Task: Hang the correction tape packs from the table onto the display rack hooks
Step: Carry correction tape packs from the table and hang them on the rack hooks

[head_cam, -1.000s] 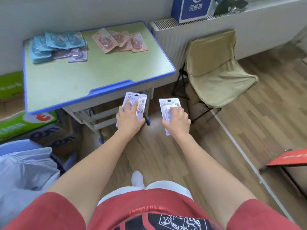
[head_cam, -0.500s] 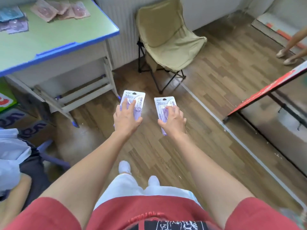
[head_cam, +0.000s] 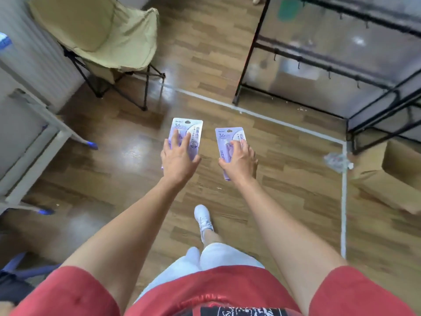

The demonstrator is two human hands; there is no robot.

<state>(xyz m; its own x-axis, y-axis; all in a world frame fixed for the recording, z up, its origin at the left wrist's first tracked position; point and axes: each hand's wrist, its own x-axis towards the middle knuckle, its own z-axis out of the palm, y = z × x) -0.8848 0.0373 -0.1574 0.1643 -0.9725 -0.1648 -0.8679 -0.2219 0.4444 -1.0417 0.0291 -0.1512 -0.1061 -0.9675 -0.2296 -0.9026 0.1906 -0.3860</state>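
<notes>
Wood-plank floor (head_cam: 109, 183), beige folding chair (head_cam: 98, 35), black display rack (head_cam: 330, 66).

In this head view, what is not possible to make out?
Head view:
- Left pack and right pack: lower parts covered by the left hand and right hand; small print blurred.
- Table: top cut off by left edge.
- Display rack hooks: small, blurred; rack's right side cut off by right edge.

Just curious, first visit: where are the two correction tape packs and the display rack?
Left correction tape pack (head_cam: 188, 126): head view, upper printed card.
Right correction tape pack (head_cam: 227, 134): head view, upper card.
Display rack (head_cam: 246, 71): head view, black corner post.
</notes>
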